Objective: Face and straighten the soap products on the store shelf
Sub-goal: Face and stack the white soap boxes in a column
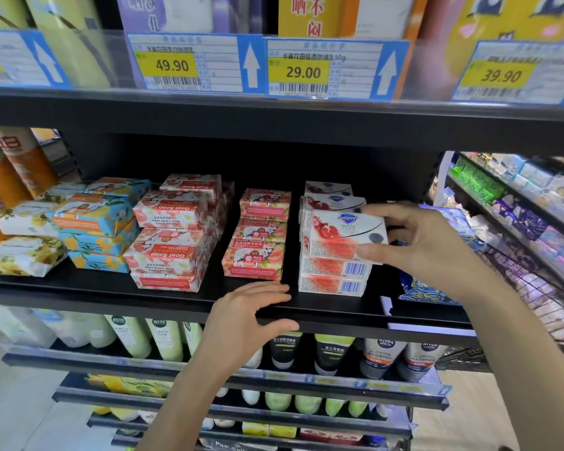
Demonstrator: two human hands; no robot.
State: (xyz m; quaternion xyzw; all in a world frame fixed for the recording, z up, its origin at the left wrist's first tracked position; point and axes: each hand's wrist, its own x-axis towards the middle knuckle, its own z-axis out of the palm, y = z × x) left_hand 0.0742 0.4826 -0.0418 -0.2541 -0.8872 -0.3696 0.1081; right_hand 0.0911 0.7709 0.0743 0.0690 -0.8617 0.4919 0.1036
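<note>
white soap box (342, 237), long axis sideways, in right hand (424, 242) grip; left hand (248, 312) open

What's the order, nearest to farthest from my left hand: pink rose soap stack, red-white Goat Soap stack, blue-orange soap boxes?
1. Pink rose soap stack, just above the left hand.
2. Red-white Goat Soap stack, further left.
3. Blue-orange soap boxes, farthest left.

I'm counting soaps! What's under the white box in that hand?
Under the held white box two barcoded soap boxes lie stacked on the black shelf. Their tops are covered; the right hand hides the held box's right end.
</note>
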